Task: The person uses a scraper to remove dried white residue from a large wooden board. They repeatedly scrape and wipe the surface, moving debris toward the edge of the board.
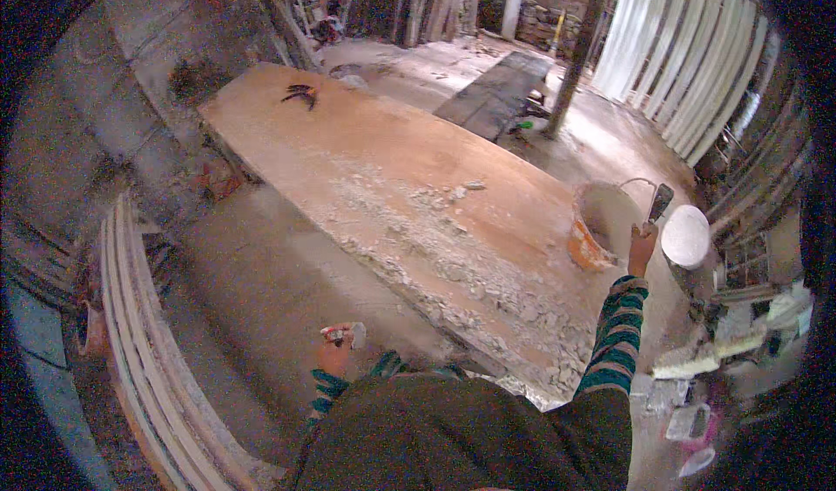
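Note:
My right hand point(642, 245) is stretched out to the right and grips the handle of a scraper-like tool point(659, 203), its blade raised beside an orange bucket point(587, 249) coated in plaster. My left hand point(334, 352) is low and close to my body, closed around a small red and white object point(345, 331). Between the two hands runs a long wooden board point(374, 142) with several crumbled plaster lumps point(453, 256) along its near edge.
A white lidded bucket point(686, 238) stands right of the orange one. White curved slats point(131, 317) lie at the left. A dark tool point(302, 95) rests at the board's far end. A post point(575, 55) and dark panel point(496, 94) stand beyond. Clutter point(705, 378) fills the lower right.

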### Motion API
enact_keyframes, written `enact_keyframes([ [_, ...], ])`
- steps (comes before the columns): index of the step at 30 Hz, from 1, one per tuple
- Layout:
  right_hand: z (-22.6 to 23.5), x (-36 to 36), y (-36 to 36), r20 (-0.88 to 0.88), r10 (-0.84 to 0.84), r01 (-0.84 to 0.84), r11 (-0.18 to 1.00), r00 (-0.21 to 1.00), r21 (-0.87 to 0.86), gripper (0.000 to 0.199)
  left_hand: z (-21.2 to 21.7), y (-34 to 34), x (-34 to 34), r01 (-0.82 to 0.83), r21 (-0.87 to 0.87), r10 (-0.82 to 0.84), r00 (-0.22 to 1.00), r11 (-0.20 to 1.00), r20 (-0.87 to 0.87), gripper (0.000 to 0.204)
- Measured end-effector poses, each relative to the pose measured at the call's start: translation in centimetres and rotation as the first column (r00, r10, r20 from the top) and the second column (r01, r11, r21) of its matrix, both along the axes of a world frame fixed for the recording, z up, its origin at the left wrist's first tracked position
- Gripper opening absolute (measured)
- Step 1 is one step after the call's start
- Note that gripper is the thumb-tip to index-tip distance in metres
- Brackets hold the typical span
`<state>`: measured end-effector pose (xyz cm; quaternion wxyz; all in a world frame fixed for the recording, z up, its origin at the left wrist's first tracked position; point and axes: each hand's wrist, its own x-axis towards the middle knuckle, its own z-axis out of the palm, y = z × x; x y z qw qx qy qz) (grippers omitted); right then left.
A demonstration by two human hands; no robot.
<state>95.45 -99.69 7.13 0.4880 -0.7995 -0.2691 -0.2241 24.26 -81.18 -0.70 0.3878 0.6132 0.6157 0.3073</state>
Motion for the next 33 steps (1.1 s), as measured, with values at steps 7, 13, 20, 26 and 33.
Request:
enact_keyframes([
  [7,0.9,-3.8,2.6,-0.136,0.188,-0.168,0.975,0.973,0.148,0.042,0.4,4.7,0.7,0.222,-0.003,-0.212,0.934,0.975,0.286,0.030],
  [13,-1.4,-13.4,1.9,-0.003,-0.116,0.109,0.941,0.993,-0.321,0.056,-0.6,19.9,0.0,0.176,0.375,-0.272,0.936,0.910,0.222,0.023],
  [20,-6.5,-33.6,8.4,-0.453,-0.139,-0.026,0.941,0.881,-0.338,0.061,-5.8,49.6,-3.7,0.325,0.761,-0.105,0.940,0.562,-0.324,0.034],
  [26,-6.0,-47.5,16.5,-0.468,-0.130,-0.011,0.958,0.874,-0.287,0.053,-9.6,52.2,0.0,0.787,0.089,-0.347,0.367,0.610,-0.863,0.042],
  [33,-5.0,-53.4,22.6,-0.488,-0.188,0.079,0.969,0.852,-0.234,0.043,-2.6,33.2,11.5,0.902,0.048,-0.886,0.431,0.429,-0.171,0.033],
])
